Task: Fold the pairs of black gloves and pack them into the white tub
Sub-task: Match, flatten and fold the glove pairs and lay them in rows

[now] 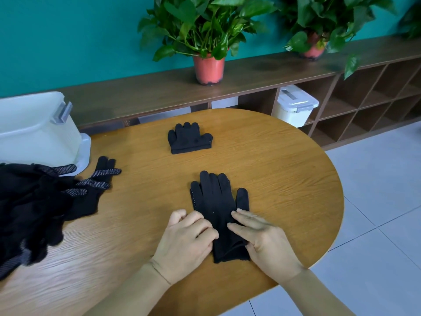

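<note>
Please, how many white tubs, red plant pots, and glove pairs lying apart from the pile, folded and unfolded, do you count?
White tubs: 2
Red plant pots: 2
Folded glove pairs: 1
Unfolded glove pairs: 1
Total: 6

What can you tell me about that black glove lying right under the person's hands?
The black glove looks like knit, lying flat on the wooden table, fingers pointing away, thumb out to the right. White dots line its left edge, and layers at the near cuff suggest two stacked. The left hand touches its left edge with bent fingers; the right hand presses straight fingers on it.
</note>
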`<state>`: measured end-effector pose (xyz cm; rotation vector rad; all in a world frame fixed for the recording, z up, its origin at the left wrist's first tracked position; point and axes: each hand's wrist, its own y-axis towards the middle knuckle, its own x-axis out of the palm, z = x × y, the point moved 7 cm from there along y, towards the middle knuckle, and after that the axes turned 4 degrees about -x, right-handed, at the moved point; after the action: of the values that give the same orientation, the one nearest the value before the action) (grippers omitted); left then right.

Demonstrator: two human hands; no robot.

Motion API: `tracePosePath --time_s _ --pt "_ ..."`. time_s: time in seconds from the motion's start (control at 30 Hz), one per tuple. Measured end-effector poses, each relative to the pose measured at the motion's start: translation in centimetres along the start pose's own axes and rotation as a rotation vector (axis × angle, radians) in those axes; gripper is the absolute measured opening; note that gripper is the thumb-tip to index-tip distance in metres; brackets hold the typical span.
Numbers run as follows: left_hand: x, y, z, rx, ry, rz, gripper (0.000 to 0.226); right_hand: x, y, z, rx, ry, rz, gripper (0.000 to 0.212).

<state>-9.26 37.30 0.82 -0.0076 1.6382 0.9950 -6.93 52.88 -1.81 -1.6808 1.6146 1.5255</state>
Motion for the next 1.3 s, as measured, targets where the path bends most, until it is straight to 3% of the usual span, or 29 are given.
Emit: tracePosePath --time_s 0.37,0.5,0.87,1.3 --pt "0.5 -0.3 -1.5 -0.093 -0.092 -0.089 0.016 0.1 0.1 0.0 -0.02 -0.01 0.008 0.076" --pt "0.3 -0.3 -1.2 -0.056 -0.108 -0.091 0.015 -0.6 -0.2 -0.9 -0.133 -0.071 0.094 0.049" --pt "0.5 -0.4 -1.2 -0.125 -0.112 -0.086 0.017 -0.5 -0.5 -2.4 -0.304 -0.217 0.121 0.035" --pt "0.1 -0.3 -0.9 -0.011 -0.058 -0.151 0.017 -0.9 -0.5 -2.1 -0.256 -0.198 0.074 0.045"
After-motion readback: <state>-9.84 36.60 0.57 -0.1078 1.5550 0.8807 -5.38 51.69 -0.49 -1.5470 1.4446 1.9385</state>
